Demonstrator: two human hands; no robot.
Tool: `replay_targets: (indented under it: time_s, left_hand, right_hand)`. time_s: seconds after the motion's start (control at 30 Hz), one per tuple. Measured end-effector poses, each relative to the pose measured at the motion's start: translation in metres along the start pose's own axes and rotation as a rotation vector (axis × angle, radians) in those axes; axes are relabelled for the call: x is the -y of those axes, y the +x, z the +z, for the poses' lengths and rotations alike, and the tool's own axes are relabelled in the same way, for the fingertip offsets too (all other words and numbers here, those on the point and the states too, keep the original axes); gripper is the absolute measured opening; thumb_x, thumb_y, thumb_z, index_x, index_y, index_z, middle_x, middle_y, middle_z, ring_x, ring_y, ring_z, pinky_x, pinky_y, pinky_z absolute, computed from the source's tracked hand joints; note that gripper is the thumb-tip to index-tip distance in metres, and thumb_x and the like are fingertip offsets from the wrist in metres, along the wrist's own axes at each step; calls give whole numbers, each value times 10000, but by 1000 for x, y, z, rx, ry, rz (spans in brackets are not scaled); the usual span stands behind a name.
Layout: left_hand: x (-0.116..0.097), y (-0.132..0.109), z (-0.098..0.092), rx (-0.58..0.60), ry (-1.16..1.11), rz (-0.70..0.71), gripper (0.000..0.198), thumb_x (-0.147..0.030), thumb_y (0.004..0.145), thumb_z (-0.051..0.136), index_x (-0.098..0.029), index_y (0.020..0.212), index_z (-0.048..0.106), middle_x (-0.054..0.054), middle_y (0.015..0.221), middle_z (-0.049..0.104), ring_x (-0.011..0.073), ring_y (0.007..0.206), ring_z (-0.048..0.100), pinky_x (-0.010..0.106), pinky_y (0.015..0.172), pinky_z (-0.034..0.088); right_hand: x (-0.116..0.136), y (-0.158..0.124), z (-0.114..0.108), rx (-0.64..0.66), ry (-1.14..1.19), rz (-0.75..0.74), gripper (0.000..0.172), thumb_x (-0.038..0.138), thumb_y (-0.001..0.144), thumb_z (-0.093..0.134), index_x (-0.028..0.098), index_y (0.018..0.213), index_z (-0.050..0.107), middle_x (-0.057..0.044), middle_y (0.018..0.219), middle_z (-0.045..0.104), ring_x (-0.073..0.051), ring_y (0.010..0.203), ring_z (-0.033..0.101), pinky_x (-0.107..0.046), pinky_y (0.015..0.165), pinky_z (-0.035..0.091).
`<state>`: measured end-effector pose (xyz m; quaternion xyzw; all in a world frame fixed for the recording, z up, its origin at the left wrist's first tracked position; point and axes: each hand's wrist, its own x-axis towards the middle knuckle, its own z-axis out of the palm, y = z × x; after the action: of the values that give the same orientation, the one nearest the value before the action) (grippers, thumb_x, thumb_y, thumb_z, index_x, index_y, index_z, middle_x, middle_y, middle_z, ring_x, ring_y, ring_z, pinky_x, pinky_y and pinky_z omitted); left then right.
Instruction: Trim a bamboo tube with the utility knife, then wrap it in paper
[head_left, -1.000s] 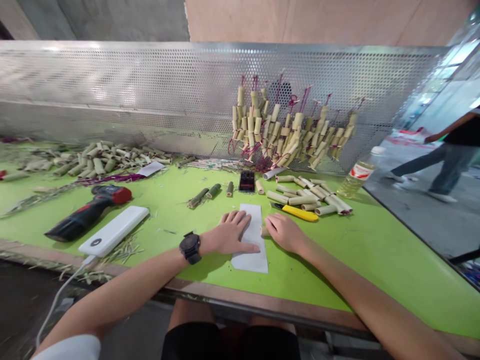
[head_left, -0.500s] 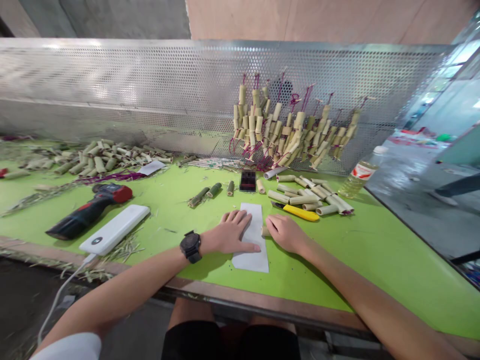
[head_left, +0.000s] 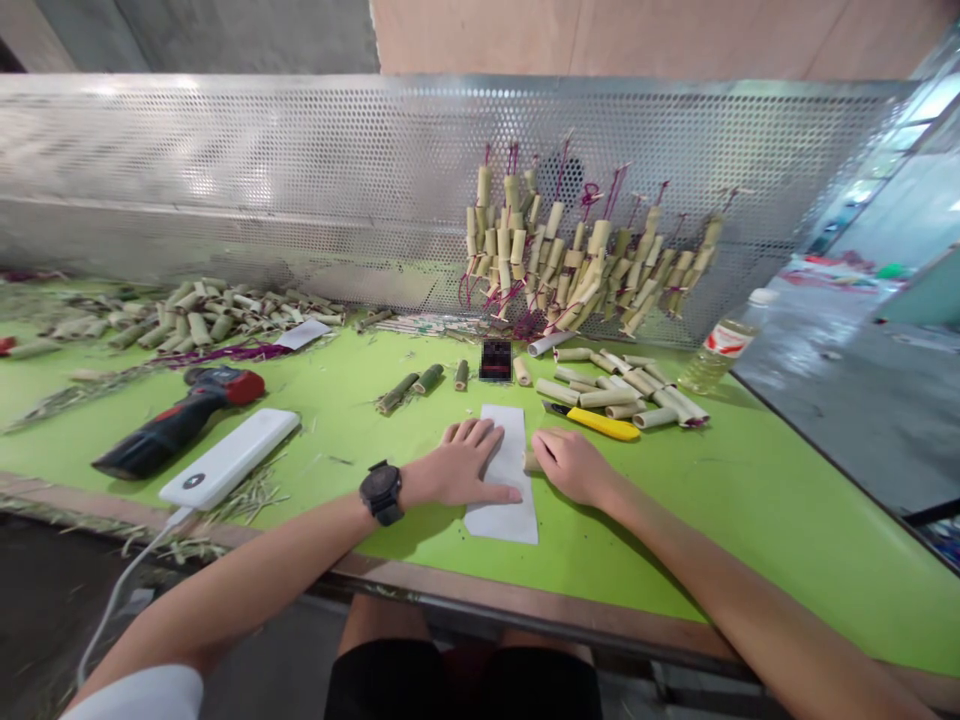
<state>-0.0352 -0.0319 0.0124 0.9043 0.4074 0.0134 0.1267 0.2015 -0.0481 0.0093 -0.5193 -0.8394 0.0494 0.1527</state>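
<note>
My left hand lies flat with fingers spread over a white strip, perhaps sandpaper or paper, pressing it to the green table. At the strip's right edge, my right hand is closed around a short bamboo tube; only the tube's left end shows. Just beyond that hand rests a yellow utility knife with its blade end pointing left. Past the knife lies a group of pale bamboo pieces. Several loose bamboo tubes, one of them green, sit beyond the strip.
A cordless drill and a white power bank with a cable lie at left. Behind them is a bamboo pile. Strung bamboo bundles lean on a perforated metal screen. A bottle of yellowish liquid stands near the right edge.
Both hands, the strip and the bamboo tube stay in practically the same place. In the right background, a passing person's leg is out of view now.
</note>
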Motion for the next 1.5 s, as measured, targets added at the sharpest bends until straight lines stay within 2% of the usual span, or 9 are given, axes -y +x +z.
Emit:
replay_targets:
  time_s: [0.53,0.7,1.07,1.3,1.4,1.5]
  left_hand:
    - [-2,-1,-2,0,-16,3,1169,-970,775,270,-184,1636,196,182,1680,187,448,1522,163,566,1200,166]
    - [-4,-2,-6,13,-22,4,1174,-954,790,290,-134,1627,215,198,1675,192,442,1519,174,538,1209,163]
    - [-4,-2,-3,-25,-28,12,1147,-967,777,289,-195,1624,237,182,1663,241,431,1511,203,541,1201,169]
    - [-4,-2,-3,-22,-17,12,1168,-963,779,291,-159,1623,232,193,1666,225,432,1519,183,524,1206,159]
    - [-3,-2,-2,-26,-13,13,1163,-970,774,273,-181,1628,220,185,1668,225,436,1517,183,541,1201,159]
    - [-3,-2,-1,-25,-13,12,1162,-969,775,279,-181,1627,224,184,1667,229,438,1514,191,541,1201,163]
  right_hand:
    - [2,-2,-3,-4,11,-4,354,247,1039,344,219,719,493,-32,718,602,-171,688,515,-299,658,321]
    - [1,-2,-2,-9,5,-11,351,247,1041,341,220,722,486,-34,728,601,-174,706,519,-298,668,324]
    - [1,-3,-2,-2,-27,-15,343,246,1038,345,214,740,512,-47,761,634,-183,732,539,-306,676,312]
    - [10,-7,-5,33,-60,-6,384,310,1040,360,208,728,559,-38,668,625,-168,610,505,-316,619,261]
    - [9,-5,-7,37,-77,-19,385,308,1044,361,200,761,599,-51,725,677,-174,652,541,-323,663,276]
    - [7,-3,-7,10,-108,-28,372,301,1049,369,194,806,630,-64,832,723,-199,779,592,-336,722,281]
